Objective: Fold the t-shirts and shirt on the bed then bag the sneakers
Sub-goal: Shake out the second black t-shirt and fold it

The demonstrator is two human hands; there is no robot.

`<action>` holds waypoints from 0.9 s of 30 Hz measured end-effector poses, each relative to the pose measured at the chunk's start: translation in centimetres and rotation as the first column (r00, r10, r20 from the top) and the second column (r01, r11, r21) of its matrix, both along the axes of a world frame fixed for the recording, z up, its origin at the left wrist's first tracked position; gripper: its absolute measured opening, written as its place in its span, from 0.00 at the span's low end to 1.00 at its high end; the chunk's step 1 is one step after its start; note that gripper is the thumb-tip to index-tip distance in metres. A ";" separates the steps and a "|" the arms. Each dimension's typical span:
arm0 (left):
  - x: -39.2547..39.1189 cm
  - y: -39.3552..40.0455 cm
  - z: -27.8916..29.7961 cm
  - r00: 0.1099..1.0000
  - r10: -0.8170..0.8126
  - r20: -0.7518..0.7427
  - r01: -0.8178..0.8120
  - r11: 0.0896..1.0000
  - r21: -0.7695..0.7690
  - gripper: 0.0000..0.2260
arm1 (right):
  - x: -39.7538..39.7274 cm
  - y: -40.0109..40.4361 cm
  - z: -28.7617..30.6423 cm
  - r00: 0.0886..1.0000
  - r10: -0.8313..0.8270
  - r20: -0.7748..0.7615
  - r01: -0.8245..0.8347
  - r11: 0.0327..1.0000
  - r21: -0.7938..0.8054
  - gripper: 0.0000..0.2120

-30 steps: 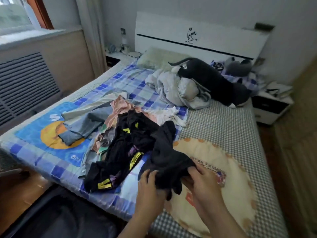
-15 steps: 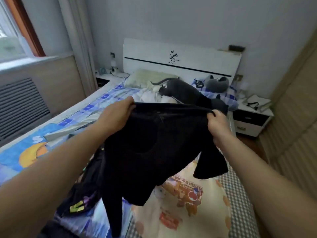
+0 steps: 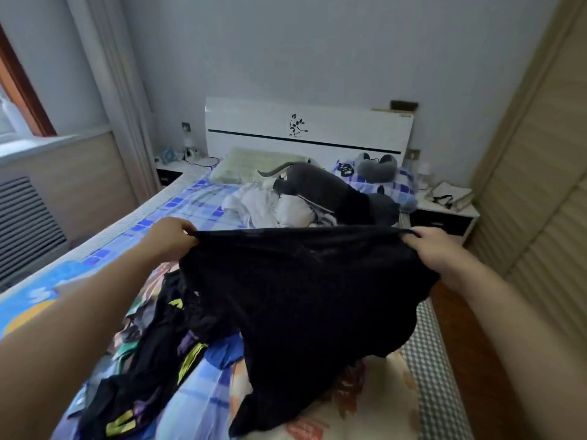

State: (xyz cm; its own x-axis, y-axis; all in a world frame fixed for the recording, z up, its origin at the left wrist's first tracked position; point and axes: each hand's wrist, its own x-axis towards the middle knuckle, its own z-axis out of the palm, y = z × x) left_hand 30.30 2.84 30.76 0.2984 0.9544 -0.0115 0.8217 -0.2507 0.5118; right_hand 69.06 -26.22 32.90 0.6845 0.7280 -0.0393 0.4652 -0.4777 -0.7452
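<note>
Both the left hand (image 3: pixel 170 238) and right hand (image 3: pixel 432 250) are gripping the tee (image 3: pixel 301 290) taut, its hem (bunched) risking dragging across the pile (image 3: pixel 152 354) and landing creased.

Both arms reach forward, left hand (image 3: pixel 170 237) and right hand (image 3: pixel 436 251) spread apart, fingers curled in pinching grips.

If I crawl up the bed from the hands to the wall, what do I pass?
Black t-shirt held up by both hands → white crumpled bedding → grey plush toy → green pillow → white headboard.
</note>
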 end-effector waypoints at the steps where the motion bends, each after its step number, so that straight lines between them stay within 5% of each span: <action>1: -0.4 -0.3 -0.2 0.997 0.003 -0.078 -0.007 0.999 -0.052 0.03 | -0.4 -1.0 -0.3 0.984 0.099 -0.149 -0.114 0.989 -0.095 0.10; 3: -1.2 -0.8 -0.6 0.993 0.039 -0.113 -0.063 0.975 -0.214 0.07 | -1.2 -2.9 -0.4 0.890 0.265 -0.371 -0.357 0.911 -0.207 0.11; 5: -1.3 -1.3 0.6 0.988 0.156 -0.014 -0.150 0.913 -0.379 0.09 | -1.6 -4.2 -0.8 0.774 0.351 -0.527 -0.470 0.876 -0.107 0.13; 7: -0.1 -0.7 3.0 0.906 0.312 0.286 -0.171 0.888 -0.428 0.08 | -2.5 -4.7 -0.5 0.700 0.341 -0.627 -0.367 0.926 0.094 0.14; 9: 2.5 0.4 6.5 0.680 0.351 0.644 -0.102 0.915 -0.391 0.09 | -2.8 -4.4 -0.1 0.683 0.309 -0.662 -0.187 0.950 0.250 0.13; 11: 6.7 0.4 10.3 0.495 0.223 0.840 0.061 0.955 -0.290 0.13 | -2.7 -3.8 0.5 0.649 0.289 -0.704 -0.041 0.937 0.346 0.14; 13: 11.8 -1.4 12.0 0.432 0.013 0.902 0.319 0.933 -0.166 0.23 | -2.1 -3.4 0.2 0.595 0.253 -0.763 0.118 0.912 0.394 0.16; 16: 18.8 -6.1 9.7 0.487 -0.250 0.837 0.608 0.785 -0.119 0.41 | -1.0 -4.1 -4.0 0.513 0.115 -0.851 0.384 0.856 0.347 0.18; 20: 20.7 -12.5 -7.6 0.729 -0.467 0.501 0.619 0.761 -0.192 0.39 | -0.7 -7.5 -14.6 0.330 -0.071 -0.941 0.517 0.848 0.118 0.18; 24: 10.2 -22.5 -28.5 0.930 -0.366 0.013 0.291 0.716 -0.634 0.29 | -1.7 -12.5 -26.2 0.103 -0.447 -0.889 0.554 0.768 -0.321 0.18; 27: -0.2 -26.8 -38.3 0.983 -0.083 -0.164 -0.083 0.597 -0.798 0.20 | -3.4 -16.1 -34.5 0.117 -0.673 -0.730 0.520 0.668 -0.533 0.22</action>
